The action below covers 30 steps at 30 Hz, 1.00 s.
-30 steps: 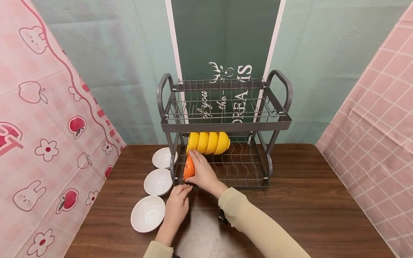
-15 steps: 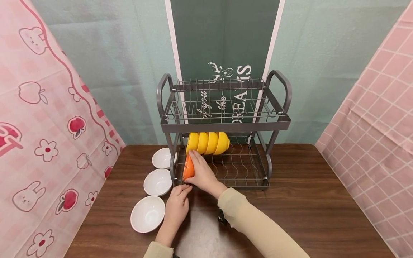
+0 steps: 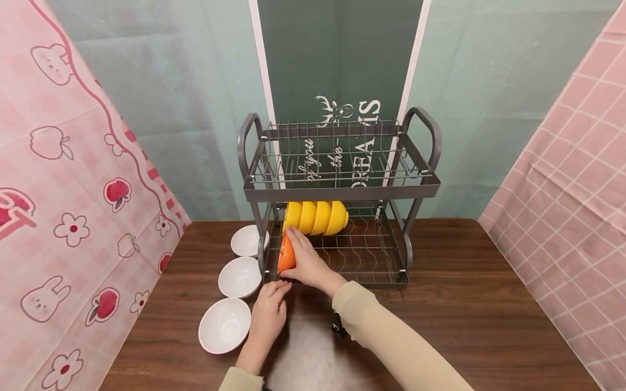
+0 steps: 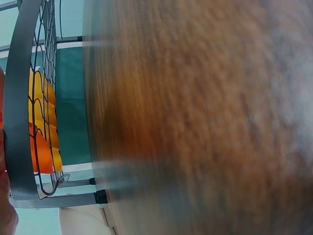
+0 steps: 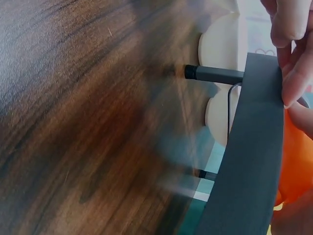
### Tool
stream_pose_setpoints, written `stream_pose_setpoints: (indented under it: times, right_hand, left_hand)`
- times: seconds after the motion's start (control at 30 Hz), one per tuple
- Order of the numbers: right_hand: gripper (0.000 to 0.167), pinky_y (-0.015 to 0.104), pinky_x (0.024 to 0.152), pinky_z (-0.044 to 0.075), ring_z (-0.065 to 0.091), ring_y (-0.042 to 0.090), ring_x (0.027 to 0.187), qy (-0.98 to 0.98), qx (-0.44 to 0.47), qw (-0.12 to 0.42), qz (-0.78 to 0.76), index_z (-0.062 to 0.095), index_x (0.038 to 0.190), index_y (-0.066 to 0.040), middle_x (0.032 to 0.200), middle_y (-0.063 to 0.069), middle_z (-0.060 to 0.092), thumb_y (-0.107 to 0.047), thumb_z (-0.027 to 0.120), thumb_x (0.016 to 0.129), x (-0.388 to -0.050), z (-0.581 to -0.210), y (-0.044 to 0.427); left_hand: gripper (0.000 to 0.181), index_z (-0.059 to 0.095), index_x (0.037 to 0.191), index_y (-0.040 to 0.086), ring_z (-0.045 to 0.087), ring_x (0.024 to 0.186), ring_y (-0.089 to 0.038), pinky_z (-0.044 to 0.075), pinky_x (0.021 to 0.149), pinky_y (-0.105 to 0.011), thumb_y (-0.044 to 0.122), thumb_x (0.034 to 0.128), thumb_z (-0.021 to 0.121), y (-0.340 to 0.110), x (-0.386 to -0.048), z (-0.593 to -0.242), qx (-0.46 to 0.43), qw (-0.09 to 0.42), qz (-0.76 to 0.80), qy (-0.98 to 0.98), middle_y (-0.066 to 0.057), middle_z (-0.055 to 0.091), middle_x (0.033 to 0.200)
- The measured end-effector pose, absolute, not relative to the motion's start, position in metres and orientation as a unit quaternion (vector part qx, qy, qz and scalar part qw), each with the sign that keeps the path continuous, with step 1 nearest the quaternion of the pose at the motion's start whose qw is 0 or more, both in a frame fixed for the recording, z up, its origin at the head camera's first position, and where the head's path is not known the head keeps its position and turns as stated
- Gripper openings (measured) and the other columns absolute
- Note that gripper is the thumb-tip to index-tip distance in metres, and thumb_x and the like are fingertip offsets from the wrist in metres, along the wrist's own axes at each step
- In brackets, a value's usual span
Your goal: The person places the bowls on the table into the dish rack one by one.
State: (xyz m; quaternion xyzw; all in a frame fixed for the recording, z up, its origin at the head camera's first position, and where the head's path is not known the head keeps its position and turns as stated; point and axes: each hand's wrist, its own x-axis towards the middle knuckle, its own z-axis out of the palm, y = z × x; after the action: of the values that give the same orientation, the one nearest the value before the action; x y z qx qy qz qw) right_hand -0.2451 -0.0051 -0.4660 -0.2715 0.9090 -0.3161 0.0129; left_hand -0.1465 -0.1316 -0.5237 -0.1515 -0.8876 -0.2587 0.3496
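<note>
My right hand holds an orange bowl standing on its side at the left front of the dish rack's lower tier. Thumb and fingers span the bowl's outer side. Behind it lies a row of several nested yellow bowls, also on their sides. My left hand rests with loosely bent fingertips at the rack's front left corner, close to the right thumb. In the right wrist view, left-hand fingers touch the dark rack rim beside the orange bowl.
Three white bowls stand upright left of the rack: a near one, a middle one and a far one, partly behind the rack leg. The rack's upper tier overhangs the yellow bowls. Patterned cloths hang at both sides.
Hardly anything differs. Both hands and the orange bowl keep their places, with only a very slight shift of the whole view.
</note>
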Motion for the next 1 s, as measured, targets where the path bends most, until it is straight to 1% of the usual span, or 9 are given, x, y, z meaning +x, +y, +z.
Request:
stream_pose_setpoints:
  times: [0.2,0.33,0.43,0.53,0.7,0.87,1.0]
  right_hand:
    - [0.103,0.048,0.112,0.027,0.015,0.027,0.143,0.906,-0.263,0.011,-0.331,0.009,0.15,-0.016,0.156,0.01,0.009,-0.033,0.077,0.074,-0.241,-0.465,0.005]
    - [0.1,0.05,0.112,0.025,0.015,0.027,0.143,0.905,-0.265,-0.004,-0.333,0.011,0.15,-0.015,0.156,0.01,0.011,-0.034,0.075,0.075,-0.235,-0.466,0.016]
    - [0.098,0.052,0.111,0.026,0.016,0.028,0.143,0.904,-0.267,-0.014,-0.334,0.012,0.149,-0.014,0.156,0.01,0.012,-0.034,0.074,0.076,-0.23,-0.467,0.025]
    - [0.096,0.052,0.11,0.027,0.016,0.027,0.143,0.906,-0.26,-0.018,-0.334,0.012,0.149,-0.015,0.156,0.008,0.011,-0.035,0.073,0.078,-0.226,-0.467,0.035]
    - [0.095,0.053,0.11,0.026,0.016,0.026,0.143,0.911,-0.245,-0.024,-0.33,0.011,0.15,-0.019,0.157,0.006,0.01,-0.037,0.071,0.079,-0.22,-0.468,0.051]
    - [0.091,0.052,0.111,0.026,0.016,0.027,0.143,0.918,-0.23,-0.025,-0.321,0.014,0.149,-0.02,0.157,0.007,0.011,-0.039,0.069,0.08,-0.212,-0.472,0.066]
    - [0.085,0.055,0.11,0.026,0.02,0.032,0.141,0.924,-0.22,-0.031,-0.312,0.02,0.148,-0.017,0.156,0.007,0.014,-0.037,0.069,0.081,-0.205,-0.474,0.078]
  left_hand:
    - [0.034,0.072,0.097,0.006,0.06,0.095,-0.021,0.05,0.083,-0.029,-0.01,0.0681,0.06,-0.131,-0.145,-0.523,-0.15,0.34,-0.258,-0.892,-0.003,0.066,0.096]
    - [0.035,0.072,0.097,0.006,0.06,0.095,-0.02,0.049,0.083,-0.029,-0.01,0.0677,0.06,-0.132,-0.145,-0.523,-0.15,0.34,-0.259,-0.892,-0.002,0.066,0.096]
    - [0.035,0.072,0.096,0.006,0.059,0.095,-0.021,0.05,0.083,-0.03,-0.01,0.0673,0.061,-0.132,-0.145,-0.522,-0.151,0.343,-0.259,-0.89,-0.002,0.065,0.096]
    - [0.035,0.072,0.097,0.006,0.059,0.095,-0.021,0.05,0.083,-0.03,-0.01,0.067,0.061,-0.132,-0.145,-0.521,-0.152,0.345,-0.258,-0.89,-0.002,0.065,0.096]
    - [0.036,0.072,0.098,0.006,0.059,0.096,-0.021,0.049,0.085,-0.03,-0.01,0.0671,0.061,-0.132,-0.146,-0.52,-0.15,0.337,-0.255,-0.894,-0.002,0.065,0.097]
    - [0.037,0.071,0.101,0.007,0.059,0.098,-0.02,0.05,0.085,-0.03,-0.008,0.0676,0.062,-0.132,-0.144,-0.516,-0.145,0.312,-0.242,-0.907,-0.002,0.064,0.1]
    - [0.039,0.07,0.103,0.007,0.059,0.1,-0.02,0.051,0.084,-0.032,-0.005,0.0674,0.064,-0.135,-0.14,-0.509,-0.153,0.291,-0.222,-0.918,-0.002,0.064,0.102]
